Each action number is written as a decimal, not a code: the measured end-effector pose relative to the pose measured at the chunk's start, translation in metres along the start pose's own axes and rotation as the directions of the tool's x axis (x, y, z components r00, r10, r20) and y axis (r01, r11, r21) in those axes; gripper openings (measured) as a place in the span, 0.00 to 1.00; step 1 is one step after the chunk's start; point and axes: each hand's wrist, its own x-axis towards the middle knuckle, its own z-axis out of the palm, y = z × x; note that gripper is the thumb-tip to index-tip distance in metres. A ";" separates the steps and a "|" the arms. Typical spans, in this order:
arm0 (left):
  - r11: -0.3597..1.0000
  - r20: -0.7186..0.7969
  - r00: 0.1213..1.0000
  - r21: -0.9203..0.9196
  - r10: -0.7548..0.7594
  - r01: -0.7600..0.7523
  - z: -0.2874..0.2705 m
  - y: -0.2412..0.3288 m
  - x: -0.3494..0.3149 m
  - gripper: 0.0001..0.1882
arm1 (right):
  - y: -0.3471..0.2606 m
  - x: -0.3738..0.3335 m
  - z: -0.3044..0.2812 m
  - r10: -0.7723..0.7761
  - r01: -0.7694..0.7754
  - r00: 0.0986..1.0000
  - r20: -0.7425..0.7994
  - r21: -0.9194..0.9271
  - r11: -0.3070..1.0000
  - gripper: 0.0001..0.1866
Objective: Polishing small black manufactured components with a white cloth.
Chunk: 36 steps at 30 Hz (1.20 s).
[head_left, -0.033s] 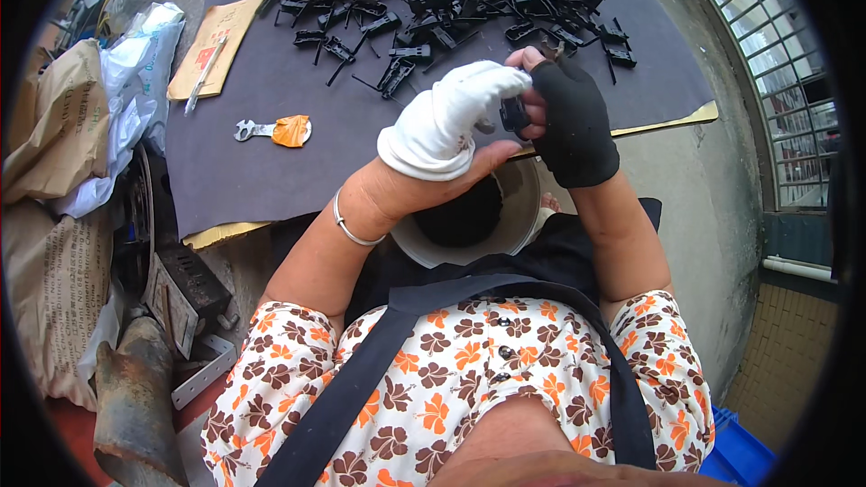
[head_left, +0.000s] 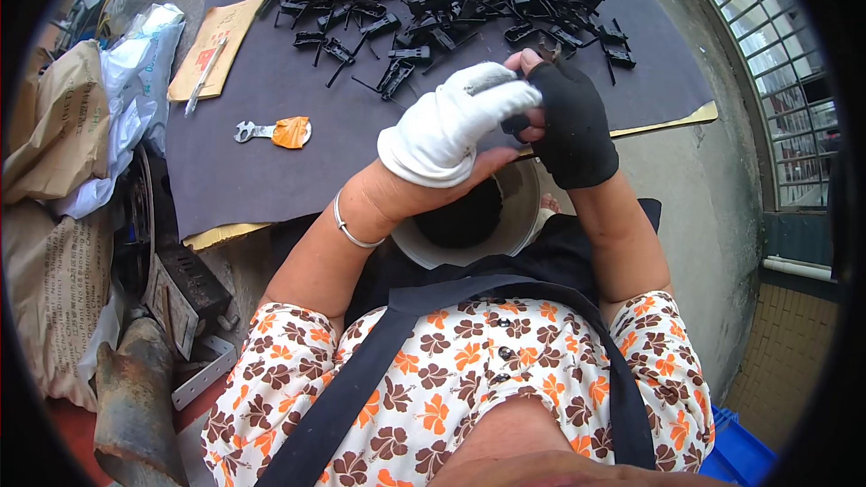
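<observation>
My left hand wears a white glove and my right hand a black fingerless glove. They meet in front of my chest, and both pinch a small black plastic part between them. Right below them a white round container rests on my lap, with dark pieces inside. A large pile of similar black plastic parts lies on the far side of a dark mat.
An orange-handled wrench and a flat cardboard piece lie on the mat's left part. Brown sacks, a white plastic bag and metal scraps crowd the left. A blue crate sits at the lower right.
</observation>
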 end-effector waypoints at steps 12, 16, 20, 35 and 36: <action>0.725 -0.231 0.777 -0.578 -0.586 0.375 -0.006 -0.002 -0.012 0.18 | 0.009 -0.015 0.002 -0.543 0.701 0.710 0.449 -0.530 0.477 0.17; 0.664 -0.183 0.803 -0.678 -0.567 0.314 0.012 -0.006 -0.014 0.16 | 0.008 -0.016 0.007 -0.478 0.871 0.474 0.739 -0.474 0.131 0.21; 0.613 -0.116 0.885 -0.761 -0.450 0.212 0.012 0.000 -0.012 0.16 | 0.015 -0.009 0.010 -0.673 0.830 0.521 0.525 -0.495 0.256 0.17; 0.611 -0.046 0.820 -0.690 -0.571 0.387 -0.003 0.004 -0.010 0.16 | 0.005 -0.009 -0.001 -0.441 0.545 0.834 0.332 -0.621 0.563 0.07; 0.611 -0.043 0.820 -0.691 -0.570 0.388 -0.004 0.003 -0.010 0.16 | 0.004 -0.009 0.000 -0.417 0.514 0.854 0.311 -0.628 0.584 0.08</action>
